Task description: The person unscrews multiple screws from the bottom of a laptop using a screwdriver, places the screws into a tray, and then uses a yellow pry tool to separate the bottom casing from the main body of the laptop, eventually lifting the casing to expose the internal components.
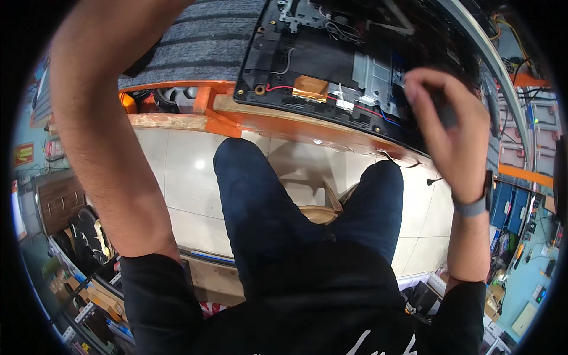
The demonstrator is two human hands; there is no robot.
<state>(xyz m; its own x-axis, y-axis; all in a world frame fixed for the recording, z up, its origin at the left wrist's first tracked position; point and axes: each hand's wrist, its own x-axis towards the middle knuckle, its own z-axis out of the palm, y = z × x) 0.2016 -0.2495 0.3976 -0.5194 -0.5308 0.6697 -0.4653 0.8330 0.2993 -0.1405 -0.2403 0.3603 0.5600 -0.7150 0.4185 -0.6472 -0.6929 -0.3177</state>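
Observation:
A black laptop chassis (pixel 331 44) lies with its inside exposed at the front edge of the bench. Inside it are a silver metal bracket (pixel 368 77), a copper-coloured patch (pixel 310 88), a white patch (pixel 344 105) and thin red and blue wires. My right hand (pixel 452 127) hovers over the chassis's right part. Its thumb and index fingertip come together in a pinch; whatever they may hold is too small to make out. My left forearm (pixel 97 136) reaches up past the top edge of the picture, so my left hand is out of sight.
The chassis overhangs an orange-edged wooden bench (pixel 284 124) with a grey ribbed mat (pixel 195 44). A pale metal bar (pixel 491 47) slants along the right. Bench compartments (pixel 171 99) hold tools. A dark cable (pixel 435 180) dangles by the right edge. Shelves (pixel 515 207) stand right.

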